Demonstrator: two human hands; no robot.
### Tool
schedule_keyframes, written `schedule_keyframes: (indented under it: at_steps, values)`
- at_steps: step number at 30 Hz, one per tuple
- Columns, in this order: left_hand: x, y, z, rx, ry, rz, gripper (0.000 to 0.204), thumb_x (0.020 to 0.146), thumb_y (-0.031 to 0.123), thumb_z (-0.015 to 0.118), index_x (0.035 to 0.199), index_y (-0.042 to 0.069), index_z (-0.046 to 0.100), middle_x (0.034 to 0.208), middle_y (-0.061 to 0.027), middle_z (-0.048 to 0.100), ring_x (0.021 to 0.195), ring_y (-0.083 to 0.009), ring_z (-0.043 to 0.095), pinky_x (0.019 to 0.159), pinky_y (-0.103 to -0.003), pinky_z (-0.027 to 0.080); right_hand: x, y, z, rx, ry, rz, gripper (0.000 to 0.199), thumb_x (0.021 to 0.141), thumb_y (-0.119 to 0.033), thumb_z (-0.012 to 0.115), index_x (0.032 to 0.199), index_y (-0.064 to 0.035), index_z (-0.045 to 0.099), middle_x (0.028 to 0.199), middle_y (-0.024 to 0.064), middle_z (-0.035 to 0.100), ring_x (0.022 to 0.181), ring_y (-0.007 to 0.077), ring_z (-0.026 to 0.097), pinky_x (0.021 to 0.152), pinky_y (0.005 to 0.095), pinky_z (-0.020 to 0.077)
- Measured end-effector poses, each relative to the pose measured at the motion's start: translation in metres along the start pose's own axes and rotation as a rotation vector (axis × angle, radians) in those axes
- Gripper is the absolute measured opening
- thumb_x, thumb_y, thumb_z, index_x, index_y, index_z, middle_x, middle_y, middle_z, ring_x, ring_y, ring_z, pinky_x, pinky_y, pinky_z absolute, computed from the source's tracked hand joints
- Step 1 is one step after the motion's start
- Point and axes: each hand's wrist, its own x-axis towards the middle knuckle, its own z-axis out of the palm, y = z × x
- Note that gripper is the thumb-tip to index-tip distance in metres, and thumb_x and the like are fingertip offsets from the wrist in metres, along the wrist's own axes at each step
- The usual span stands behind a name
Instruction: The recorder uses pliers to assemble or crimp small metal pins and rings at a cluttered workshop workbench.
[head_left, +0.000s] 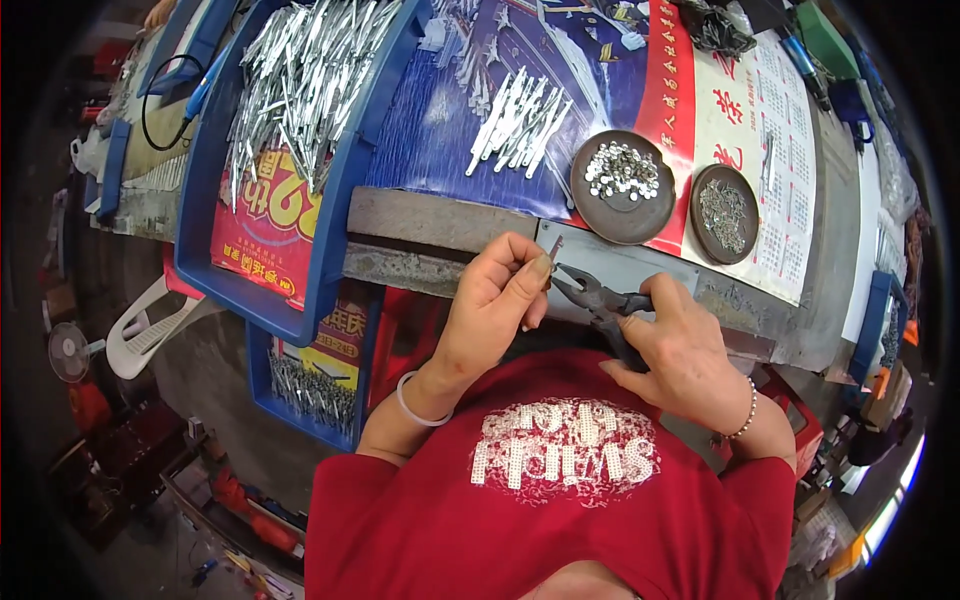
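Observation:
My left hand [497,303] pinches a thin metal strip [557,245] between thumb and fingers in front of the table edge. Most of the strip is hidden by the fingers. My right hand [684,350] is wrapped around the dark handles of a pair of pliers [600,298]. The pliers' jaws reach to the fingertips of my left hand, beside the strip; whether they grip it I cannot tell. Beyond my hands, a loose pile of flat silver strips [518,122] lies on the table. A round brown dish [622,228] holds small silver discs.
A smaller brown dish [733,252] of tiny metal parts stands at the right. On the left, a large blue tray [330,250] holds many long metal strips, with another blue tray [290,425] of small parts below. A blue-handled tool [205,88] with a black cord lies far left.

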Motion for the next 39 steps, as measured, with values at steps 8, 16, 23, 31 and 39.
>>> schedule_keyframes:
  at_steps: [8,16,23,31,39]
  values:
    - [0.0,0.0,0.001,0.024,-0.006,-0.01,0.011,0.101,0.013,0.054,0.095,0.003,0.054,0.073,0.001,0.054,0.055,-0.0044,0.046,0.05,-0.018,0.036,-0.002,0.001,0.005,-0.117,0.051,-0.015,0.031,0.068,-0.023,0.081,0.088,-0.003,0.069,0.099,0.016,0.047,0.089,0.0317,0.052,0.067,0.0412,0.047]
    - [-0.008,0.004,0.004,0.185,0.041,0.101,0.011,0.101,0.013,0.055,0.095,0.004,0.054,0.074,0.0014,0.053,0.058,-0.0043,0.046,0.051,-0.019,0.035,0.005,0.011,-0.013,0.633,-0.359,0.1,0.036,0.071,-0.021,0.078,0.103,-0.0061,0.072,0.093,0.0151,0.05,0.077,0.0306,0.058,0.067,0.0368,0.0477]
    - [-0.008,0.001,0.003,0.043,0.044,0.04,0.01,0.101,0.013,0.054,0.097,0.004,0.053,0.075,0.0017,0.052,0.058,-0.0048,0.045,0.051,-0.019,0.034,-0.002,-0.002,0.0,0.136,-0.092,0.039,0.036,0.068,-0.028,0.083,0.086,-0.0015,0.068,0.097,0.0188,0.051,0.078,0.0369,0.058,0.067,0.0432,0.0492]
    - [-0.013,-0.001,0.003,0.067,0.033,0.011,0.011,0.101,0.013,0.055,0.095,0.004,0.054,0.075,0.0014,0.054,0.057,-0.0042,0.045,0.051,-0.019,0.035,-0.006,-0.006,0.006,-0.051,0.038,-0.026,0.03,0.068,-0.023,0.08,0.086,-0.0017,0.069,0.099,0.017,0.048,0.091,0.0332,0.054,0.069,0.0417,0.047]
    - [-0.015,-0.002,0.0,0.1,0.005,0.036,0.012,0.101,0.013,0.055,0.095,0.003,0.055,0.076,0.0006,0.055,0.058,-0.0045,0.047,0.051,-0.019,0.035,-0.008,-0.012,0.004,-0.055,-0.026,0.013,0.025,0.068,-0.018,0.077,0.084,-0.0021,0.068,0.093,0.0166,0.047,0.085,0.0325,0.054,0.066,0.0426,0.0457]
